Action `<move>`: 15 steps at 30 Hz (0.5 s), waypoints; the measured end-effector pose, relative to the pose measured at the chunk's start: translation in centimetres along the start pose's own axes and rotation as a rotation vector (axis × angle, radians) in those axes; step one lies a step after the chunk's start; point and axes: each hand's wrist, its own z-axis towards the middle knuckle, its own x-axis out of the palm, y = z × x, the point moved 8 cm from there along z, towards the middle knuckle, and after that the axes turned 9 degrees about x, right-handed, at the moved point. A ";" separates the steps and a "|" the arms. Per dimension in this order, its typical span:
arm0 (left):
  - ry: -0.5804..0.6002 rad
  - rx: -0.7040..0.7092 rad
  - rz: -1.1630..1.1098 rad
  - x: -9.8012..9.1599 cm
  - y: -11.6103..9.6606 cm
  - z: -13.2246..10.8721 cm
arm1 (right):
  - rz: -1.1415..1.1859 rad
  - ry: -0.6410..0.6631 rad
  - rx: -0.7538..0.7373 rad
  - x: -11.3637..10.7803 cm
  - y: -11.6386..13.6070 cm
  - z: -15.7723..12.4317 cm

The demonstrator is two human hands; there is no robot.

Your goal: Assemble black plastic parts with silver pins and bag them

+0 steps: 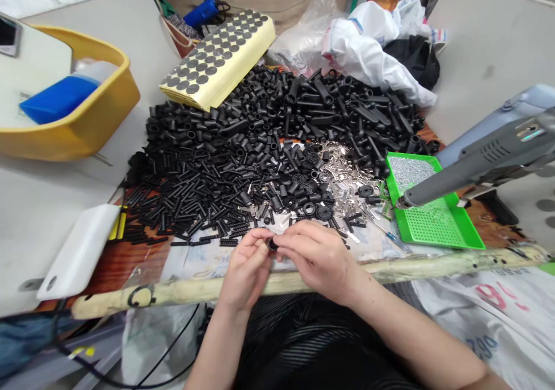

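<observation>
Close together at the table's front edge, both my hands hold one small round black part (273, 244) between their fingertips. My left hand (248, 268) pinches it from the left. From the right, the fingers of my right hand (318, 257) close on the same part and hide some of it. Just beyond my hands lie loose black round pieces (324, 212), short ribbed black sticks (186, 199) and thin silvery metal strips (340, 176). Behind these is a heap of black tubes and handle-shaped parts (321, 101).
A green tray (470, 228) with small metal pieces sits at the right, under a grey power tool (477, 164). Sticker sheets (217, 60) rest on the heap. A yellow bin (108, 107) and white device (80, 251) stand left. A padded bar (186, 290) lines the front edge.
</observation>
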 end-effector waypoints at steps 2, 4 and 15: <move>-0.006 -0.005 0.001 -0.1 0.0 0.0 | -0.007 0.007 0.008 0.1 0.1 0.0; -0.009 -0.008 -0.002 -0.1 -0.1 0.1 | -0.007 0.002 0.023 0.1 0.1 0.0; -0.038 0.001 0.000 0.1 -0.4 0.4 | 0.162 0.042 0.135 0.3 -1.0 0.8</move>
